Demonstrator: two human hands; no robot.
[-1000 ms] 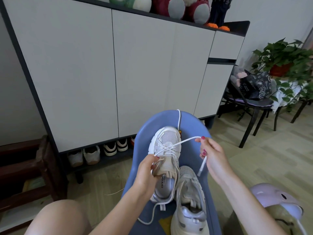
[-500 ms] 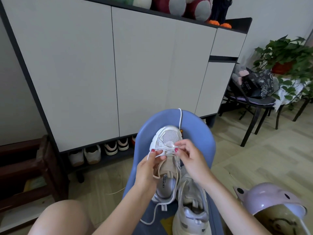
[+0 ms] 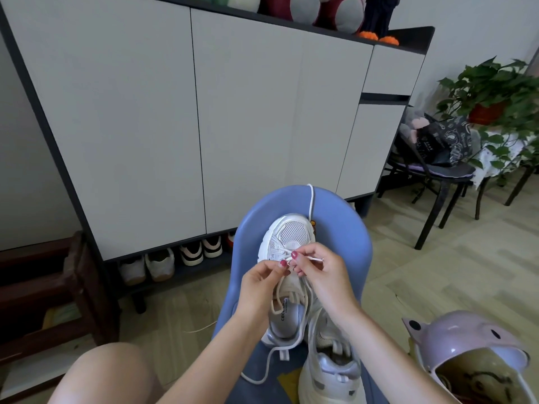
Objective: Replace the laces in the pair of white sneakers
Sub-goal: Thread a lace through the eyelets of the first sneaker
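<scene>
- The far sneaker (image 3: 287, 243) lies on the blue chair (image 3: 344, 228), its mate (image 3: 329, 371) nearer us.
- Our left hand (image 3: 259, 287) and right hand (image 3: 320, 275) both pinch the white lace (image 3: 310, 259) over the lower eyelets.
- We may miss an eyelet or lace unevenly if the tip slips.

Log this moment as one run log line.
step: lacing | left hand: pinches lace | right hand: pinches lace | far sneaker: on blue chair
</scene>
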